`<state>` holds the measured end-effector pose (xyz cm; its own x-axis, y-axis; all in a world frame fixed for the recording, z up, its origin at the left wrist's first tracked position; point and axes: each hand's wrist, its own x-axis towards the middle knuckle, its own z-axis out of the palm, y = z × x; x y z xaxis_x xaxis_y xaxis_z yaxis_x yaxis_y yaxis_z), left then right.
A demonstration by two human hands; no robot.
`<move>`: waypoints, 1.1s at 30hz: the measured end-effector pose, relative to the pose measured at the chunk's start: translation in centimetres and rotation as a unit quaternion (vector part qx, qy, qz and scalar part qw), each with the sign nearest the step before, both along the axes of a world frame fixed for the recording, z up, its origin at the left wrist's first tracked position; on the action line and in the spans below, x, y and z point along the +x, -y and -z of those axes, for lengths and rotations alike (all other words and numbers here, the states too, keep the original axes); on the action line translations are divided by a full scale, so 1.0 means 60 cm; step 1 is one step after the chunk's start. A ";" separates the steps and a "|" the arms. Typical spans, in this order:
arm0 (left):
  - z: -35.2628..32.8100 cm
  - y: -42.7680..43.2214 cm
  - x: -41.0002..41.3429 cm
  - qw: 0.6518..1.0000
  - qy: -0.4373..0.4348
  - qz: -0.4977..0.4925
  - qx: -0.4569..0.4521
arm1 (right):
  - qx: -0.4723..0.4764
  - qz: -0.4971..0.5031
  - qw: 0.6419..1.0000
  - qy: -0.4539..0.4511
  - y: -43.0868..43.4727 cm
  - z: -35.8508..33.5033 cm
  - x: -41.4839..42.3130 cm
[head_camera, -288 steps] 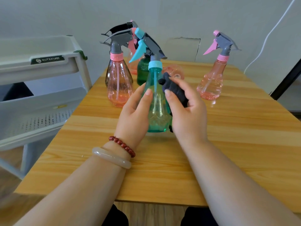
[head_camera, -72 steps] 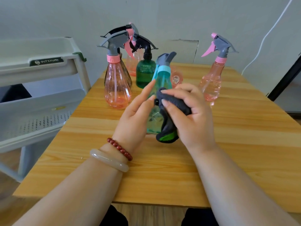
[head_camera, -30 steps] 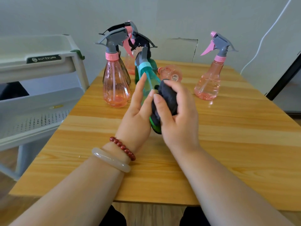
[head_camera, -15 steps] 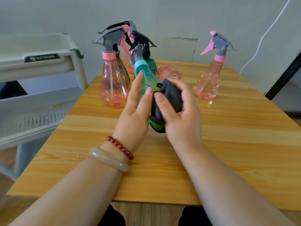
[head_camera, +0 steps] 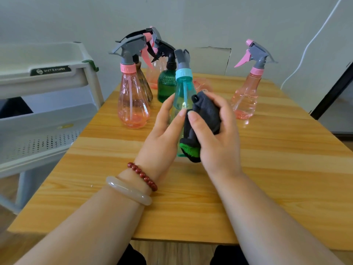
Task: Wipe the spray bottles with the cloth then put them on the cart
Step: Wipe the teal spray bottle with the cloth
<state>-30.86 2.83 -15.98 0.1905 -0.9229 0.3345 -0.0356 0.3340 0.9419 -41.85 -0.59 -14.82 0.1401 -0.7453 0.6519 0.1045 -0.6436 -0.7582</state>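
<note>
**Head view: teal bottle gripped on the left, cloth pressed on the right**

The cart (head_camera: pixel 47 115) stands just beside the table (head_camera: pixel 286 169) at its left edge. The left hand (head_camera: pixel 162 134) grips the teal spray bottle (head_camera: pixel 183 92) low on its body, with the thumb on the near side. The bottle is roughly upright. Its base is hidden, so I cannot tell whether it rests on the table. The cloth (head_camera: pixel 206 115), dark and bunched, lies against the bottle's right flank, clutched by the right hand (head_camera: pixel 219 142). The bottle looks like thin, smooth plastic: probably light, a little slippery, and likely to give under a squeeze. The narrow neck under the collar seems the surest place to hold it.
</note>
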 end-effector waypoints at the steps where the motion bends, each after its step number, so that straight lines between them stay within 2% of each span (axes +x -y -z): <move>1: -0.002 0.001 0.001 0.999 -0.029 0.013 -0.008 | -0.019 0.015 1.000 -0.012 0.002 0.000 0.000; 4: -0.006 -0.001 0.007 0.993 -0.116 0.031 -0.006 | -0.033 0.039 0.998 -0.031 0.008 -0.002 0.001; 9: -0.001 -0.001 0.003 0.995 -0.093 0.045 -0.001 | 0.038 0.062 0.997 -0.005 0.042 -0.013 -0.017; 12: -0.003 -0.002 -0.006 0.997 -0.065 0.047 0.006 | -0.007 0.114 0.993 -0.027 0.049 -0.013 -0.034; 16: -0.010 -0.002 0.010 0.993 -0.113 0.023 0.012 | -0.119 0.041 0.987 -0.097 0.030 -0.010 -0.033; 19: -0.012 -0.003 0.023 0.993 -0.116 -0.007 0.021 | -0.139 -0.007 0.982 -0.130 0.024 -0.006 -0.024; 22: -0.008 -0.002 0.013 0.998 -0.063 0.001 0.018 | -0.110 0.050 0.987 -0.103 0.037 -0.005 -0.022; 24: -0.006 -0.003 -0.005 0.999 -0.028 0.025 0.027 | -0.023 0.084 0.996 -0.031 0.053 -0.006 -0.027; 26: -0.006 -0.003 -0.012 0.999 -0.003 0.032 0.037 | 0.033 0.081 0.996 -0.001 0.059 -0.008 -0.035; 33: -0.010 -0.004 0.018 0.998 -0.050 -0.034 0.015 | -0.115 0.005 0.986 -0.117 0.023 -0.004 -0.023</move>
<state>-29.78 3.04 -15.41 0.2846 -0.9159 0.2832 0.0368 0.3056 0.9514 -43.24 -1.94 -14.61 0.3001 -0.5829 0.7551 -0.0623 -0.8019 -0.5942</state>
